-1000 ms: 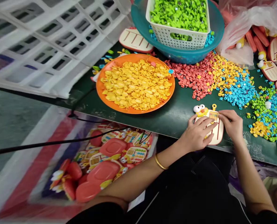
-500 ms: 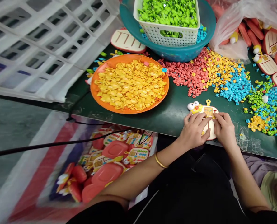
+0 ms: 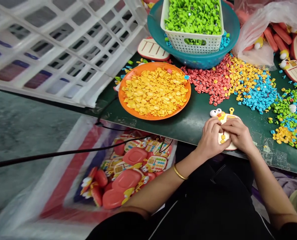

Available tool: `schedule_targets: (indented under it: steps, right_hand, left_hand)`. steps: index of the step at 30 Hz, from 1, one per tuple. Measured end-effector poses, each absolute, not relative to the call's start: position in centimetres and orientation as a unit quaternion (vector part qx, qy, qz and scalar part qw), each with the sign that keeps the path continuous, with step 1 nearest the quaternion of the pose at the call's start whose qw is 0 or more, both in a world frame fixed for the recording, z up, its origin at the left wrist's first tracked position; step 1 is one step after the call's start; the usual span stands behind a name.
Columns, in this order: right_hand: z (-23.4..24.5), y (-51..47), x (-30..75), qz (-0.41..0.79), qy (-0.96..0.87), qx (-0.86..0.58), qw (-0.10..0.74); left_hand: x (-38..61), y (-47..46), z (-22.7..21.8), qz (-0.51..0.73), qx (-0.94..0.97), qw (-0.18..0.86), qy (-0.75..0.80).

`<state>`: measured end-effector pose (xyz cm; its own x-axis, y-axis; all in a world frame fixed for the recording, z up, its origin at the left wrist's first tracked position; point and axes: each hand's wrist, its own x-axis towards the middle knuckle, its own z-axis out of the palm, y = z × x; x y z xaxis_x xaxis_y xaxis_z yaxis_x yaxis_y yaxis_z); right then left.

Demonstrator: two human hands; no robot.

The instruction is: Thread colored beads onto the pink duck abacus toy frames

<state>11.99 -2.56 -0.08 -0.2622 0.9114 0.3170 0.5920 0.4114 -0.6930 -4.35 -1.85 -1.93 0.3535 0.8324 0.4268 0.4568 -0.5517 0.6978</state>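
A cream duck-faced toy phone shell [image 3: 225, 137] lies near the front edge of the dark green table [image 3: 186, 120]. My left hand [image 3: 210, 138] rests on its left side, fingers curled over it. My right hand [image 3: 237, 133] covers its right side, fingers bent and pressing on the shell. Small yellow pieces show on the shell between my fingers. An orange plate [image 3: 128, 106] heaped with yellow buttons sits to the left of the toy.
Loose red [image 3: 208, 81], yellow [image 3: 241, 71], blue [image 3: 260, 95] and green [image 3: 288, 115] buttons lie behind the toy. A white basket of green buttons [image 3: 193, 20] sits in a teal bowl [image 3: 208, 58]. White crates [image 3: 63, 50] stand left. A bag of finished toys [image 3: 130, 166] lies below the table.
My right hand has slid left and down over the toy's face, closing in beside my left hand. The view has shifted a little to the left.
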Motion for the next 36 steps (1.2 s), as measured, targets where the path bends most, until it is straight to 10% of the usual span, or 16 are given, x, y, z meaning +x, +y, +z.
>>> schedule_targets:
  steps: [21,27,36]
  right_hand:
    - [1.4,0.5,14.8,0.149,-0.649,-0.645,0.375]
    - [0.4,5.6,16.8,0.086,-0.653,-0.703,0.270]
    - [0.8,-3.4,16.3,0.146,-0.611,-0.673,0.390]
  left_hand:
    - [-4.7,-1.5,-2.0,0.353,0.813,0.259,0.383]
    - [-4.8,-1.7,-1.7,0.329,0.842,0.213,0.370]
    - [-4.5,-1.9,-1.3,0.276,0.859,0.208,0.377]
